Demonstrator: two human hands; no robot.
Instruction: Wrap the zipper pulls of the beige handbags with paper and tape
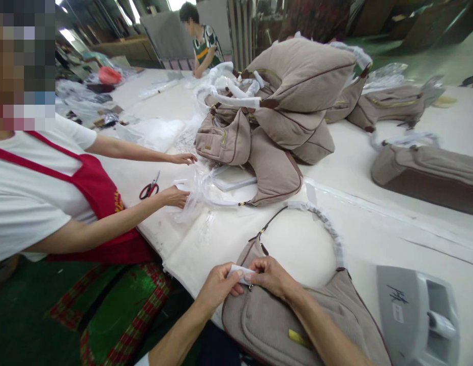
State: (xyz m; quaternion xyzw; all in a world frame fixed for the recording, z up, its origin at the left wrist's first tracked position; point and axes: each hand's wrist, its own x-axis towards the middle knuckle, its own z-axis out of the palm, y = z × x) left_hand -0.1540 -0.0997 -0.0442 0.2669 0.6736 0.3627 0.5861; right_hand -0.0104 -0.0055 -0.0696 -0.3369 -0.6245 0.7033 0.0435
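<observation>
A beige fabric handbag (297,320) lies on the white table (374,223) right in front of me, its wrapped strap (328,223) arching away from me. My left hand (219,284) and my right hand (272,277) meet at the bag's near-left corner. Both pinch a small white paper strip (240,273) by the zipper end.
A pile of similar beige handbags (278,112) fills the table's middle; more lie at the right (427,173). A co-worker in a red apron (95,188) at my left handles plastic wrap beside red scissors (149,189). Another person (204,43) stands at the far end. A grey device (419,315) sits near right.
</observation>
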